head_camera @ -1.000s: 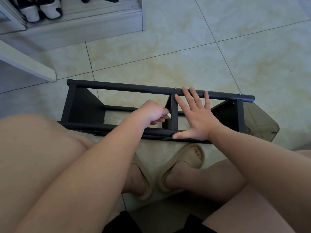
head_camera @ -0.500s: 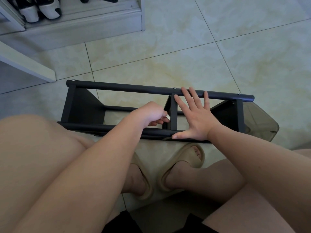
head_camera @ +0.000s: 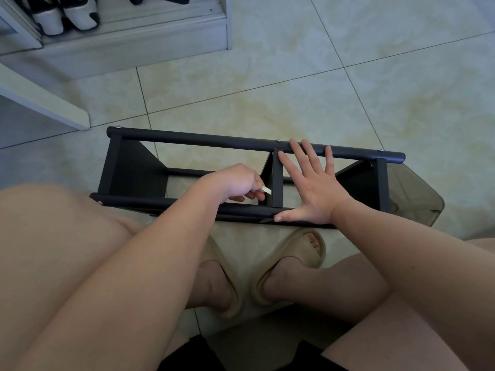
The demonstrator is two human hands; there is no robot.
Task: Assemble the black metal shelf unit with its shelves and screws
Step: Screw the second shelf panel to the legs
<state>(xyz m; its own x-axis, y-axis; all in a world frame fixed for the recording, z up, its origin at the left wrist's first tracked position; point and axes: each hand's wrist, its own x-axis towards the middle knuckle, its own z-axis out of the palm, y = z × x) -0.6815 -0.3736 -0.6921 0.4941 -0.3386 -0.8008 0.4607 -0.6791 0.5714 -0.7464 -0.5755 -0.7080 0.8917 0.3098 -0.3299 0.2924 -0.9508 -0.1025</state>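
Note:
The black metal shelf unit [head_camera: 187,139] lies on its side on the tiled floor in front of my knees, with three shelf panels between its round tubes. My right hand [head_camera: 313,187] lies flat with spread fingers across the frame, thumb on the near tube, fingertips on the far tube, just right of the middle shelf panel [head_camera: 277,180]. My left hand [head_camera: 235,182] reaches inside the frame left of that panel and pinches a small pale flat piece [head_camera: 266,189] against the panel's side. Silver screw heads [head_camera: 278,140] show on the far tube.
A translucent grey plastic stool or bin [head_camera: 417,199] stands against the unit's right end. A white shoe cabinet [head_camera: 134,36] with shoes [head_camera: 67,14] is at the back left, and a white board edge [head_camera: 40,103] juts in from the left. My sandalled feet [head_camera: 292,263] sit under the unit.
My left hand has shifted slightly within the frame, and the small pale piece between its fingers now shows next to the middle panel. My right hand has stayed flat on the frame.

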